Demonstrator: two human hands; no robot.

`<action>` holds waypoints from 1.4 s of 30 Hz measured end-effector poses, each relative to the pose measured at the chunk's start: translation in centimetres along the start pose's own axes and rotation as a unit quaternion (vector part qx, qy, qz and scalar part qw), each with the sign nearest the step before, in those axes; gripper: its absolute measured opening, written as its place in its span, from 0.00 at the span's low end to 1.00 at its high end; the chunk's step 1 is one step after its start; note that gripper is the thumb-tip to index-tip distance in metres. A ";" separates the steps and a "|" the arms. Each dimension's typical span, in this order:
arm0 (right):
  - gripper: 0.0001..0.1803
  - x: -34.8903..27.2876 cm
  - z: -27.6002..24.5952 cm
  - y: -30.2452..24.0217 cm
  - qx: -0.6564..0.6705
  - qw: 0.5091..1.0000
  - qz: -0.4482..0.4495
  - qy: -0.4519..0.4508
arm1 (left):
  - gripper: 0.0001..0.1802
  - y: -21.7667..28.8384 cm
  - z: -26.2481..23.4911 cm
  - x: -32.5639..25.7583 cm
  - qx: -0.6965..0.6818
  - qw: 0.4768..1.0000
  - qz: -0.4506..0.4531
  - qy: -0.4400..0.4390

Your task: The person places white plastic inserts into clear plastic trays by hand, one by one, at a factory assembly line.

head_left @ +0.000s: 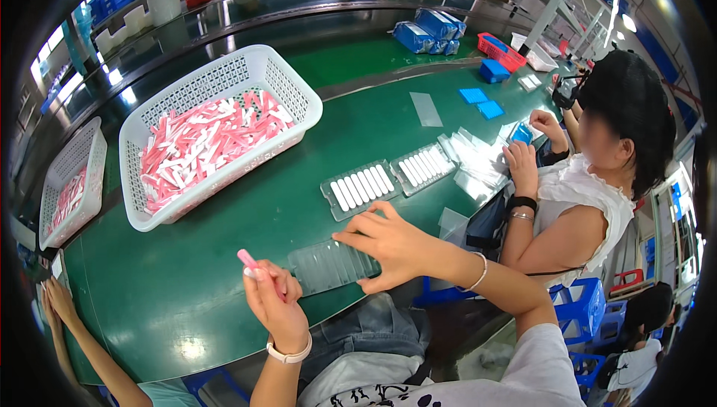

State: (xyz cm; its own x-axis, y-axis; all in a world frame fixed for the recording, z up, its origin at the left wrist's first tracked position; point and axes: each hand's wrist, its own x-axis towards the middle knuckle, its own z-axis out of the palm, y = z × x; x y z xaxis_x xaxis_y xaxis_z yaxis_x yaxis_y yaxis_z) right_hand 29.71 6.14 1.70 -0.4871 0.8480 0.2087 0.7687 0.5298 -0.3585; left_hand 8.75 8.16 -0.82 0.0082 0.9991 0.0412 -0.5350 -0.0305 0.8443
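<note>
My left hand (276, 295) pinches a small pink stick (246, 258) upright between thumb and fingers, just left of a clear plastic tray (325, 269). That tray has moulded slots with nothing in them that I can make out. Spanning its right end, my right hand (388, 246) grips it, thumb at the near edge and fingers at the far edge. Beyond it lie two more clear trays, one (360, 190) and another (423, 168), each filled with a row of white sticks. A large white basket (302, 119) at the left holds a heap of pink and white sticks.
A smaller white basket (93, 164) of pink sticks stands far left. To the right, a co-worker handles a blue piece (521, 134) beside a pile of clear plastic trays (478, 160). Blue packs (429, 31) and a red bin (500, 52) stand farther back. Another person's arms (93, 347) reach in lower left.
</note>
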 end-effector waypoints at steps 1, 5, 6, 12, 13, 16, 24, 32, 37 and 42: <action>0.39 0.1 -0.1 -0.2 -0.016 0.999 0.016 -0.023 | 0.15 0.0 0.2 0.1 0.001 1.000 -0.002 -0.001; 0.33 -0.9 -0.7 1.2 0.012 0.997 0.062 0.044 | 0.14 0.2 0.1 0.5 -0.008 0.996 -0.084 -0.002; 0.31 -1.3 -1.9 2.0 0.015 0.994 0.088 0.059 | 0.14 0.2 -0.1 0.5 -0.014 0.995 -0.095 0.005; 0.15 -7.0 -4.2 9.1 -0.293 0.900 0.272 0.176 | 0.14 0.4 0.1 0.4 -0.007 0.996 -0.089 -0.015; 0.15 -7.5 -4.0 9.4 -0.292 0.901 0.271 0.173 | 0.14 0.3 0.1 0.4 -0.007 0.996 -0.090 -0.012; 0.17 -8.4 -3.3 10.1 -0.298 0.897 0.296 0.137 | 0.14 0.3 0.0 0.3 0.001 0.996 -0.084 -0.015; 0.18 -8.7 -2.3 12.1 -0.084 0.884 0.411 0.207 | 0.14 0.6 0.3 0.8 -0.012 0.989 -0.147 -0.016; 0.18 -8.7 -3.0 12.7 -0.149 0.890 0.379 0.205 | 0.14 0.5 0.2 0.8 -0.019 0.988 -0.155 -0.019; 0.18 -7.9 -3.7 11.8 -0.286 0.906 0.280 0.136 | 0.13 0.4 0.3 0.9 -0.010 0.988 -0.153 -0.003; 0.20 -8.5 -3.8 12.6 -0.278 0.908 0.278 0.145 | 0.13 0.4 0.3 1.0 -0.007 0.988 -0.151 -0.005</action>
State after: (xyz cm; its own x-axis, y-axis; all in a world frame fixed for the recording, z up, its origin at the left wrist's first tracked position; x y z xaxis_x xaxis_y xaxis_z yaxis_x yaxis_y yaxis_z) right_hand 45.14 5.71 -1.11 0.1089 0.9118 0.3959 0.9920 -0.1253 0.0157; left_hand 8.84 9.11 -0.30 0.1776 0.9620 -0.2073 -0.5192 0.2705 0.8107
